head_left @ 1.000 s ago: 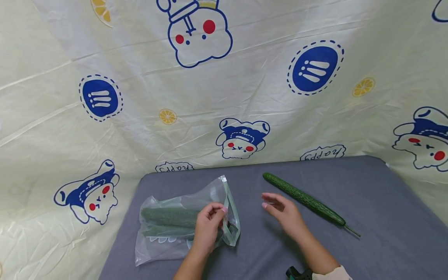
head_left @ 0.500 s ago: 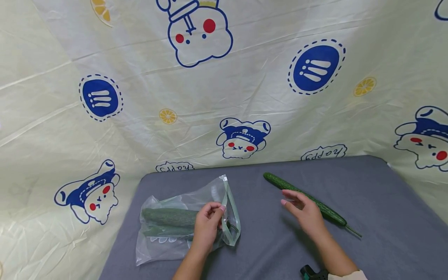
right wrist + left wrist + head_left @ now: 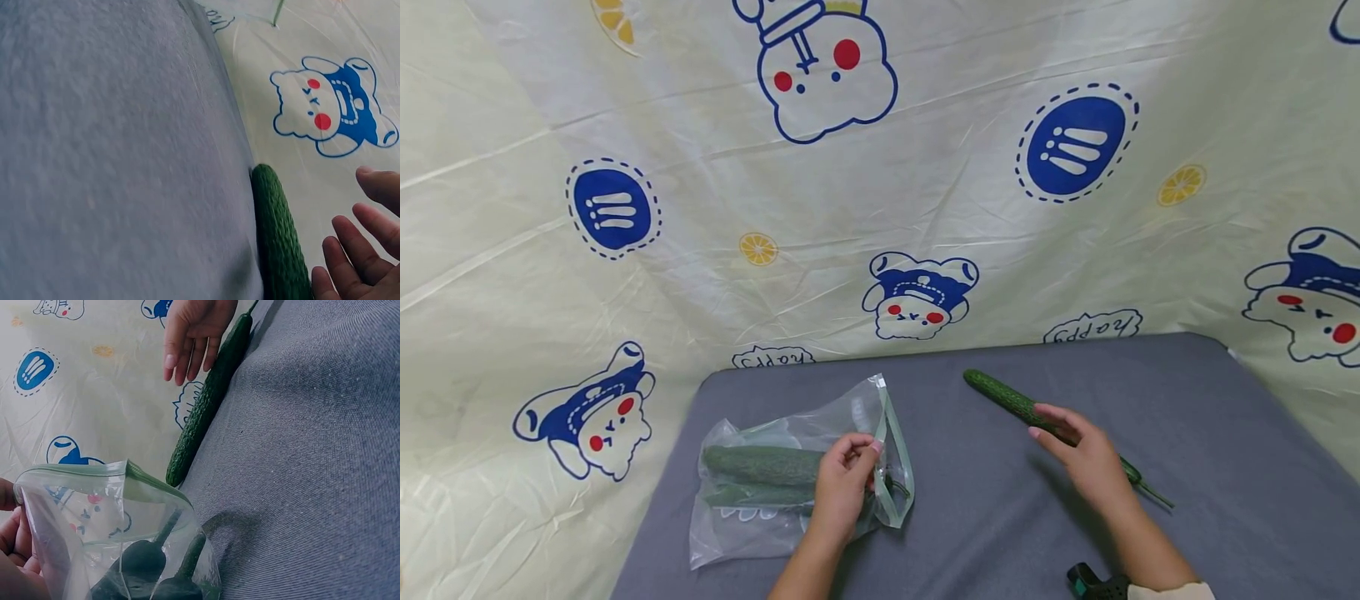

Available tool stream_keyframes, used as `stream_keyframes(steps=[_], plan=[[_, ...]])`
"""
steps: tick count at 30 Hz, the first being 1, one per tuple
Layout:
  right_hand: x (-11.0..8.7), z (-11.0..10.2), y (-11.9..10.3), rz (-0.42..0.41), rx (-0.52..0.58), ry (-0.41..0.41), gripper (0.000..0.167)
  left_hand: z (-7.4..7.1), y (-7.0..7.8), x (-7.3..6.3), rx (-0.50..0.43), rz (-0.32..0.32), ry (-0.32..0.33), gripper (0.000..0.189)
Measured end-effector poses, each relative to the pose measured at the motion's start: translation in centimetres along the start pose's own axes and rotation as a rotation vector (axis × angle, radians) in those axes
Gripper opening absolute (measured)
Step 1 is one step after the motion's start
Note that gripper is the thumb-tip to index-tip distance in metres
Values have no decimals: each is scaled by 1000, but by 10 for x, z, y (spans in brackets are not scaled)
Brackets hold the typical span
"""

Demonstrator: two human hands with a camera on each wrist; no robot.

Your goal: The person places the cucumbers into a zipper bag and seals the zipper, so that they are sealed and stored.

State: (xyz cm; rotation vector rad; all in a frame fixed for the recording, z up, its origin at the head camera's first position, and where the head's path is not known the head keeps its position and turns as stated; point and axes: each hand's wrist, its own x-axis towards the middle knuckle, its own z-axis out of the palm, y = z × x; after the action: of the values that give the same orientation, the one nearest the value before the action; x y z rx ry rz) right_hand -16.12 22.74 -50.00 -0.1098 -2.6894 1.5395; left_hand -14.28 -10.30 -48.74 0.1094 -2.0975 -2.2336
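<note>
In the head view, my left hand (image 3: pixel 842 483) pinches the open rim of a clear zip bag (image 3: pixel 842 412) lying on its side at the left of the table. Two dark green cucumbers (image 3: pixel 767 465) are inside, and their stem ends show near the mouth in the left wrist view. My right hand (image 3: pixel 1086 458), fingers relaxed and parted, hovers over a loose cucumber (image 3: pixel 996 389) and hides its middle. This cucumber lies diagonally, stem toward the near right. From the right wrist view, the fingers (image 3: pixel 359 250) are beside it with nothing held.
A grey cloth covers the table (image 3: pixel 955 533). Behind its far edge hangs a pale sheet (image 3: pixel 925 192) printed with bears and orange slices. A black device (image 3: pixel 1093 583) sits at my right wrist.
My right hand has moved right, from between the bag and the loose cucumber to over that cucumber. The left hand and the bag have stayed in place.
</note>
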Motion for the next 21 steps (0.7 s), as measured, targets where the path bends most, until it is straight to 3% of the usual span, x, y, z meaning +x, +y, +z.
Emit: stream_keyframes(steps=[13,21], plan=[[4,-20,18,37,-80,65,61,-1,3,0,3,-18,-9,20],[7,-27,26,69,-163,13,69,-1,3,-1,2,-18,-10,22]])
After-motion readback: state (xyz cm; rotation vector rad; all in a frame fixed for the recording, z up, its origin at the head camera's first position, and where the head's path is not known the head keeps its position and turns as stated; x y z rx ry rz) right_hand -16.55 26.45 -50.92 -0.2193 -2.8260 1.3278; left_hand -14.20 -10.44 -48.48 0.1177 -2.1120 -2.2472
